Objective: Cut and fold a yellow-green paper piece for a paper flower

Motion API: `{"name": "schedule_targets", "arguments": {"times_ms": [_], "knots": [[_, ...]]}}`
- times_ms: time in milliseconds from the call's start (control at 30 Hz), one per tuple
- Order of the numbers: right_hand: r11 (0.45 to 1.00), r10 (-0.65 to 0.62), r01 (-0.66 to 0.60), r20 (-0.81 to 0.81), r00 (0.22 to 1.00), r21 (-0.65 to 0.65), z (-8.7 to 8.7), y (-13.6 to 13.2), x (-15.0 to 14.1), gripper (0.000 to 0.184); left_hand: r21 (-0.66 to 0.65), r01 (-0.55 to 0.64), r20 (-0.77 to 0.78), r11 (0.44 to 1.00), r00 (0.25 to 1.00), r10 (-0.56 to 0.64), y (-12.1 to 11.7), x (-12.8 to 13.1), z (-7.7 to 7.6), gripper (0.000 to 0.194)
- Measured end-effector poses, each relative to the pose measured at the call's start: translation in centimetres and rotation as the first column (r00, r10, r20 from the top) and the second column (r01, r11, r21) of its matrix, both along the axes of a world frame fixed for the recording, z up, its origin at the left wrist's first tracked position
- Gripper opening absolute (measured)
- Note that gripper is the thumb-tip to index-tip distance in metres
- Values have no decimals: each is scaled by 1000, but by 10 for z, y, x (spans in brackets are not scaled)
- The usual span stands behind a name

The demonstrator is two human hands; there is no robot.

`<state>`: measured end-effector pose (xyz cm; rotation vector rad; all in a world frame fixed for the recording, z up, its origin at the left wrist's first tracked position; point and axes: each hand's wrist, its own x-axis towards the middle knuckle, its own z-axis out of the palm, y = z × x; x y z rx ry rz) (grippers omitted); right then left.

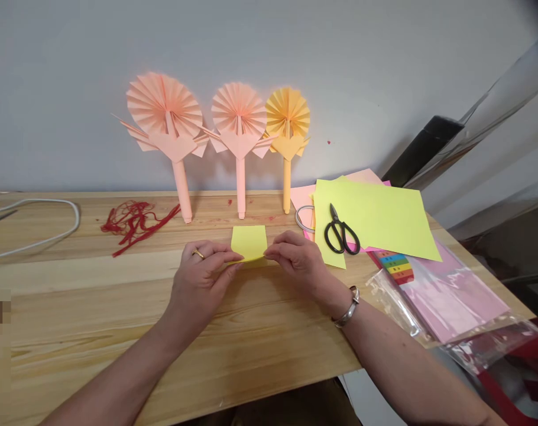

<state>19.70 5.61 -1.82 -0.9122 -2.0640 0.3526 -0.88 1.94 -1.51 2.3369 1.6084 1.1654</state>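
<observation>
A small piece of yellow paper [249, 239] is held near the middle of the table, its near edge bent up. My left hand [202, 272], with a ring on one finger, pinches the left end of that edge. At the right end, the thumb and fingers of my right hand [295, 260] are closed on the same paper; a bracelet [347, 307] is on that wrist. Behind the paper, two pink paper fans [165, 109] and an orange paper fan [288, 112] with rolled handles lean upright against the wall.
Black-handled scissors [340, 234] lie on yellow-green paper sheets [384, 219] at the right. Nearer the right edge is a plastic packet of paper [459, 290]. Tangled red thread [133, 222] and a white cable [76, 216] lie to the left on the wooden table [96, 307].
</observation>
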Motion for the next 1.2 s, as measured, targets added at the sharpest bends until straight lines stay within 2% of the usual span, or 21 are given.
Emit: {"name": "schedule_targets", "arguments": {"times_ms": [367, 967, 1200], "knots": [[998, 59, -58, 69, 996, -22, -3, -6, -2, 18, 12, 67, -41, 998, 997, -67, -1, 4, 0, 14], [996, 88, -87, 65, 994, -19, -1, -7, -2, 18, 33, 116, -36, 993, 993, -115, -1, 4, 3, 13], [996, 84, -81, 80, 993, -30, -2, -8, -1, 19, 22, 93, -48, 995, 995, -92, -2, 3, 1, 13]]}}
